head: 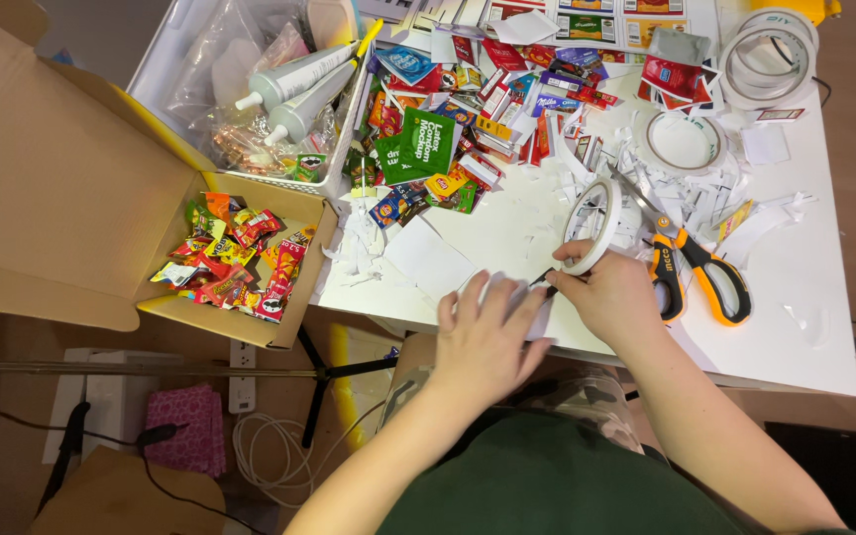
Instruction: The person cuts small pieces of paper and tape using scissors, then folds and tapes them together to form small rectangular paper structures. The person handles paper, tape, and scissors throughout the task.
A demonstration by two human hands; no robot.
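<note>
My right hand [614, 294] holds a roll of white double-sided tape [591, 223] upright at the near edge of the white table [804, 347]. My left hand [485, 332] lies flat, fingers spread, pressing on a small piece of white paper [507, 292] beside it. A thin strip of tape seems to run between the roll and the paper under my fingers. Orange and black scissors [700, 267] lie just to the right of my right hand.
Many small colourful printed packets [468, 109] and white paper scraps cover the table's middle. More tape rolls [684, 142] lie at the back right. An open cardboard box [230, 260] with tiny packets stands at the left. A clear bin [279, 89] holds glue tubes.
</note>
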